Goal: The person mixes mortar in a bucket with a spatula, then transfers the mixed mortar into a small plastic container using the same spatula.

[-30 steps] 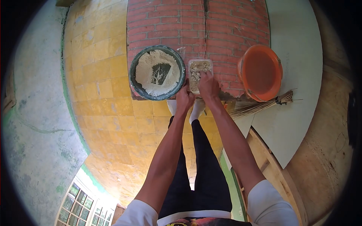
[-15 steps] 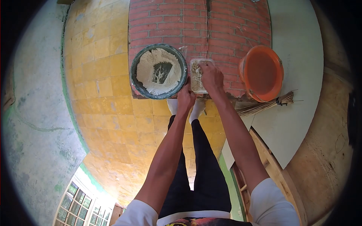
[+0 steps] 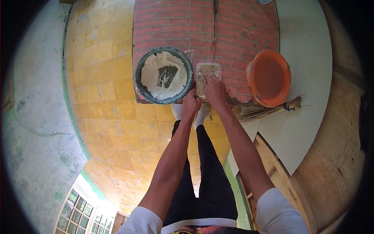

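Observation:
A small clear rectangular container [image 3: 209,69] with a crumbly beige mix stands on the brick-patterned table. My right hand [image 3: 215,90] reaches into it, fingers bent together in the mix; what they hold, if anything, is too small to tell. Beside the container's near left corner is my left hand [image 3: 191,102], its fingers curled between the container and the dark round basin [image 3: 141,90]; whether they grip either one is hidden. Pale powder [image 3: 152,72] lines the basin around a bare dark patch in its middle.
An orange bucket [image 3: 271,78] of brownish liquid stands on the table's right side. A bundle of thin sticks [image 3: 269,113] lies at the near edge below it. Yellow tiles [image 3: 105,93] cover the floor at left. Part of a clear object shows at the top right.
My right hand has moved slightly left and nearer to me within the container, uncovering more of the mix at its far end. My left hand has stayed nearly in place.

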Tool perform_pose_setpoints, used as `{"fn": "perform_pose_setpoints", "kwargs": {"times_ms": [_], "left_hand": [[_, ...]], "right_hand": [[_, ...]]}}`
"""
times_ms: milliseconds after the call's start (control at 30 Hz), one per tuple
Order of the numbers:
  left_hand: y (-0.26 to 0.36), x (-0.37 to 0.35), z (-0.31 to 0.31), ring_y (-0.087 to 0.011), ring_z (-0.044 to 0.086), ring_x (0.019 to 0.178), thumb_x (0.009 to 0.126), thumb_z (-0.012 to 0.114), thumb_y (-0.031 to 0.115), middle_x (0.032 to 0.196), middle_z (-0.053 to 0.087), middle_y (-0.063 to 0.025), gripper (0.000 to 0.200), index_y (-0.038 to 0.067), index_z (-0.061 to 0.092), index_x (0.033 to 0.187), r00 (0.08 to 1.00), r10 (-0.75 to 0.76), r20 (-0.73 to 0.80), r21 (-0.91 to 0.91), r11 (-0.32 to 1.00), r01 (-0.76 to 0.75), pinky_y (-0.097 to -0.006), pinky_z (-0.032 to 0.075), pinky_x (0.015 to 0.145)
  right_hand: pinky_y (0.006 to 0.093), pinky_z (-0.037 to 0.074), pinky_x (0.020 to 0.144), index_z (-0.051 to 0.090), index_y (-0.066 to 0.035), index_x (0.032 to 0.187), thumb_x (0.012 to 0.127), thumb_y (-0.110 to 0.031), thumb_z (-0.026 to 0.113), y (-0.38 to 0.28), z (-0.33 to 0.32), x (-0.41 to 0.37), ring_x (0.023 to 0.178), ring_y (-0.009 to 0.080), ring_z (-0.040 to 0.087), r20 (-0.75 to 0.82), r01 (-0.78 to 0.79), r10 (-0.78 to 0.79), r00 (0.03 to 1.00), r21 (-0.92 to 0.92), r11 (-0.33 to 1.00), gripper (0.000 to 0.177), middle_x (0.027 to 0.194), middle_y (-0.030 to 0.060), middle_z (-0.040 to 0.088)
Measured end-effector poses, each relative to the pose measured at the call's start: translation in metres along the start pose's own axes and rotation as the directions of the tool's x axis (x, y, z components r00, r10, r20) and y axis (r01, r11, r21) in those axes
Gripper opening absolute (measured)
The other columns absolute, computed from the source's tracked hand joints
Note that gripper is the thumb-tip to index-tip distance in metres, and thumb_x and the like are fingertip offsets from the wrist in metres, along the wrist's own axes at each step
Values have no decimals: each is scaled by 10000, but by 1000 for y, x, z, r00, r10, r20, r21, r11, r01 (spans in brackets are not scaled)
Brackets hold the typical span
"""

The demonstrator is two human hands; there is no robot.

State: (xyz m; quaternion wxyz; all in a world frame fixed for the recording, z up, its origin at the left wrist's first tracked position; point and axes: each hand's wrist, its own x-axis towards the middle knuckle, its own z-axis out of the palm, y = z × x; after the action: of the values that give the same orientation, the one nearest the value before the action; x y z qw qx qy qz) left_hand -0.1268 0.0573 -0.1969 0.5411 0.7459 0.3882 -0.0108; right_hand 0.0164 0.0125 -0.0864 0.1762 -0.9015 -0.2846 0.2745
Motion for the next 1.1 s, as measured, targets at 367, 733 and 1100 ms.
{"fn": "perform_pose_setpoints", "kwargs": {"times_ms": [367,733,1100], "left_hand": [[9,0,-10,-240,742,681,910,509,34,807,747,-179,675,55,396,1575,995,-88,54,46,995,85,-366,589,688],[6,4,-5,-301,765,744,840,555,94,774,741,-206,615,-10,550,1446,998,-34,-52,112,993,40,-410,585,755],[3,5,9,-230,763,690,871,523,57,776,754,-176,418,-37,691,1243,996,-44,-71,-33,999,42,-347,605,677]], "right_hand": [[508,572,829,679,-73,1304,918,-56,553,11,3,4,964,431,694,-224,0,17,975,78,997,406,1092,215,690],[504,567,850,670,-73,1315,918,-72,566,9,26,6,971,423,690,-197,-67,92,976,127,990,411,1097,208,692],[512,569,830,707,-63,1264,916,-91,593,23,-22,-8,950,409,699,-262,-132,145,954,66,989,367,1086,212,707]]}}
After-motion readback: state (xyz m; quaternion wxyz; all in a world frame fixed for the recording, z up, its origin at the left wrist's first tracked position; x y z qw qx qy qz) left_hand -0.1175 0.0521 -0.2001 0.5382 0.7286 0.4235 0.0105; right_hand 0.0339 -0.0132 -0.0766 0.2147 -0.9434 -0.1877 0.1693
